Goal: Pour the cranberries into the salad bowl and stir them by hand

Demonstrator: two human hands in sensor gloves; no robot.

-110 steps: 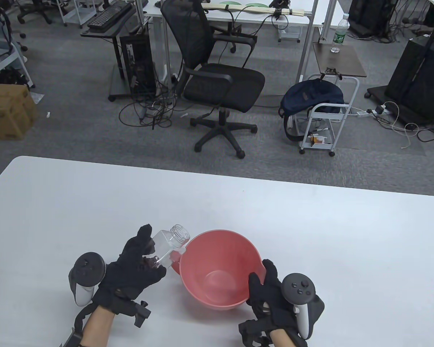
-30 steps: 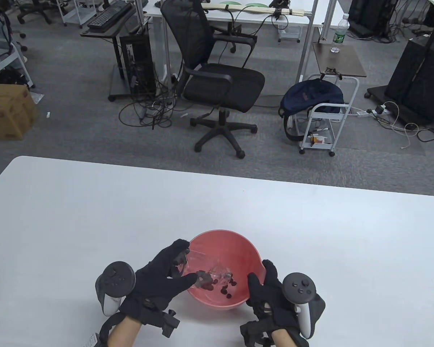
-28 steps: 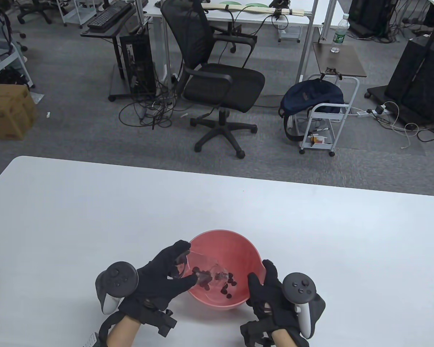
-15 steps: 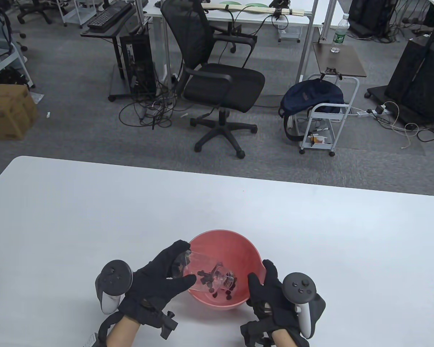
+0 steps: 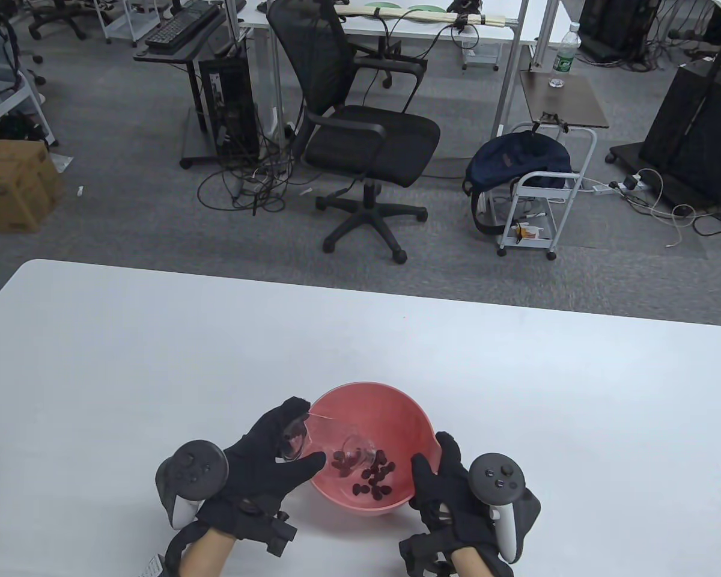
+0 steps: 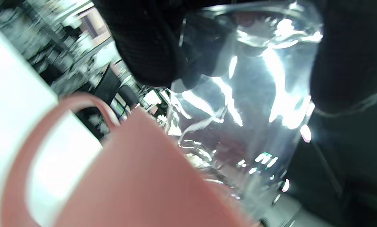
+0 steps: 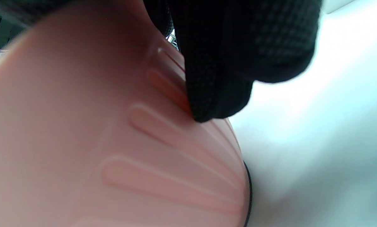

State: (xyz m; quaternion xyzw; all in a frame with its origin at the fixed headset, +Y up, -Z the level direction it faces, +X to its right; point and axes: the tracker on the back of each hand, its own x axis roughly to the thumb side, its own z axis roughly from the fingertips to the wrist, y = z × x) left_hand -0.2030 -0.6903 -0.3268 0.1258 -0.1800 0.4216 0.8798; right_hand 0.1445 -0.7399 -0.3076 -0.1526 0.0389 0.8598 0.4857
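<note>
A pink salad bowl (image 5: pixel 390 409) stands near the table's front edge. Dark red cranberries (image 5: pixel 374 473) lie in a heap on its bottom. My left hand (image 5: pixel 273 451) grips a clear plastic jar (image 5: pixel 330 437) tipped mouth-down over the bowl's left rim. In the left wrist view the jar (image 6: pixel 248 104) looks see-through with my fingers (image 6: pixel 150 41) wrapped round it above the bowl's handle (image 6: pixel 27 151). My right hand (image 5: pixel 441 475) holds the bowl's right side. The right wrist view shows its fingers (image 7: pixel 220 72) pressed to the bowl's ribbed outer wall (image 7: pixel 113 142).
The white table (image 5: pixel 156 336) spreads wide to the left, right and far side of the bowl. Beyond its far edge are an office chair (image 5: pixel 360 132), a small white cart (image 5: pixel 541 198) and desks on grey carpet.
The jar went from upright beside the bowl to tipped into it. Over the last second the cranberries slid out of the jar and gathered on the bowl's bottom. The right hand stayed put.
</note>
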